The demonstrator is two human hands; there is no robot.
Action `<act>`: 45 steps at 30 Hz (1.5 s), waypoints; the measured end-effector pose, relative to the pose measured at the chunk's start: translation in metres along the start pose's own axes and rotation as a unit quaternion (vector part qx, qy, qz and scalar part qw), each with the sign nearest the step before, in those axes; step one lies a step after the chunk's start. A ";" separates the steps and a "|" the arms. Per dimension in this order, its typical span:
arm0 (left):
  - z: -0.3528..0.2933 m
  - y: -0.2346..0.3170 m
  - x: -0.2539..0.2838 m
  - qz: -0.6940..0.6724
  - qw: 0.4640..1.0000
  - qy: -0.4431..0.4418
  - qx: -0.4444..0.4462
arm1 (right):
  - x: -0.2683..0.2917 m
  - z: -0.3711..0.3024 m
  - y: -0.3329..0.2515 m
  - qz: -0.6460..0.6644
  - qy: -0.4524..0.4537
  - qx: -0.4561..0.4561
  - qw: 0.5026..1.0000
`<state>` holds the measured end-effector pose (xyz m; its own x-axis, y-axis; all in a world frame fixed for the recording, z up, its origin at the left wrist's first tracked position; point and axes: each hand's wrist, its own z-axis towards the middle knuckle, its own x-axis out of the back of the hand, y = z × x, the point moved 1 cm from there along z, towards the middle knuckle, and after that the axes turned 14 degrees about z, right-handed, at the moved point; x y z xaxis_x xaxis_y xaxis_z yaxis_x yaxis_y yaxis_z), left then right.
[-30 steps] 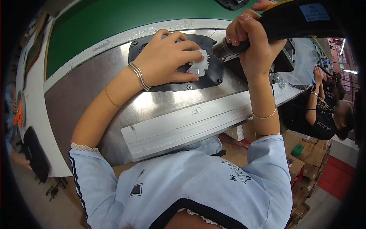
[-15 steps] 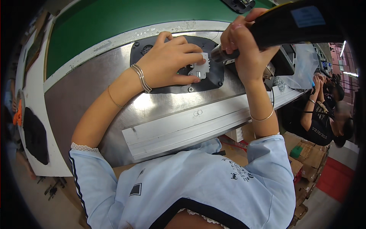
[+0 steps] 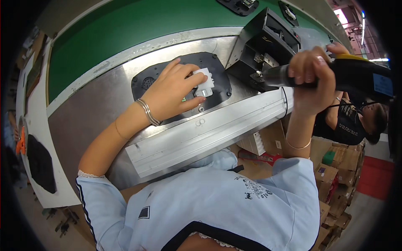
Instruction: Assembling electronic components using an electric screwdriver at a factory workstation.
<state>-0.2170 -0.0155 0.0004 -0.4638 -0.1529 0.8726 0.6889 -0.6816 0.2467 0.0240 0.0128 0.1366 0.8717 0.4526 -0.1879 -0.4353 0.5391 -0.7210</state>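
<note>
My left hand rests over a black oval panel lying flat on the metal work surface. Its fingers and thumb hold a small white plastic bracket against the panel. In my right hand is a black power screwdriver, gripped near its front end and held raised to the right. The screwdriver's tip points left, in front of a black box with a small metal mechanism on its side. Whether the tip touches that mechanism, I cannot tell.
A pale metal rail runs along the near edge of the bench. Behind the panel stretches a green surface with more black panels at its far side. Another person sits at right, near stacked cardboard boxes.
My right hand has swung the screwdriver right, away from the panel to the black box. My left hand stays on the white bracket. The view has shifted, showing more of the box.
</note>
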 end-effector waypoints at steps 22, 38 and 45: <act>0.010 -0.017 0.003 -0.097 0.994 -0.057 -0.012 | 0.009 0.003 0.021 0.065 0.053 -0.051 0.995; 0.004 -0.014 -0.008 0.021 1.000 0.019 -0.013 | -0.038 0.002 0.078 0.059 -0.027 -0.073 0.995; 0.003 -0.014 -0.010 0.025 0.999 0.043 -0.017 | -0.034 -0.001 0.073 0.072 -0.017 -0.082 0.994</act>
<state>-0.2201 -0.0021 -0.0100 -0.4763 -0.2484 0.8434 0.6938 -0.6954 0.1870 -0.0374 0.0359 0.0900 0.7932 0.5426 -0.2764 -0.5103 0.3444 -0.7881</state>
